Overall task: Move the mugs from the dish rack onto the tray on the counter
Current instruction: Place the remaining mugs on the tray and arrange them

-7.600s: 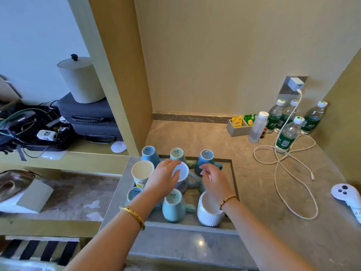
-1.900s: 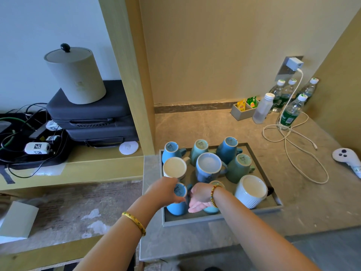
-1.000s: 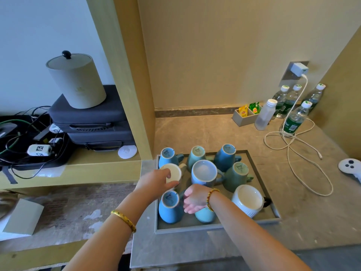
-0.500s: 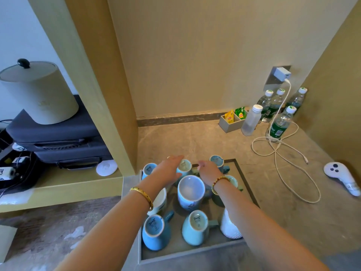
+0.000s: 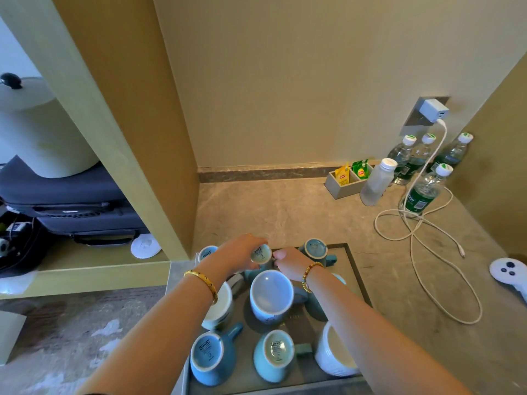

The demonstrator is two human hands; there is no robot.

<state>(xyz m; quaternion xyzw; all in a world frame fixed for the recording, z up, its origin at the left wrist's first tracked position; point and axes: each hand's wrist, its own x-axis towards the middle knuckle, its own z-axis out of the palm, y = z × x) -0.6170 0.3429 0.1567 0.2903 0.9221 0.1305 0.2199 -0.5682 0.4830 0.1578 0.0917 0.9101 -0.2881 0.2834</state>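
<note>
A dark-rimmed grey tray (image 5: 357, 270) on the stone counter holds several mugs. Most stand upside down, among them a blue mug (image 5: 209, 356) and a pale teal mug (image 5: 274, 355) at the front. A white ribbed mug (image 5: 332, 352), a pale blue mug (image 5: 271, 295) and a cream cup (image 5: 222, 307) stand upright. My left hand (image 5: 241, 252) grips a small upside-down teal mug (image 5: 260, 253) in the back row. My right hand (image 5: 289, 262) holds that mug's right side, thumb against it. A darker blue mug (image 5: 315, 249) stands just right of my hands. No dish rack shows.
A wooden partition (image 5: 159, 166) rises just left of the tray. At the back right stand water bottles (image 5: 422, 192), a tea-bag box (image 5: 346, 181) and a charger with a looping white cable (image 5: 427, 252). A white controller (image 5: 509, 273) lies at the right edge.
My hands left the front mugs, reached to the back row and closed on the middle mug there. The view has moved closer to the tray.
</note>
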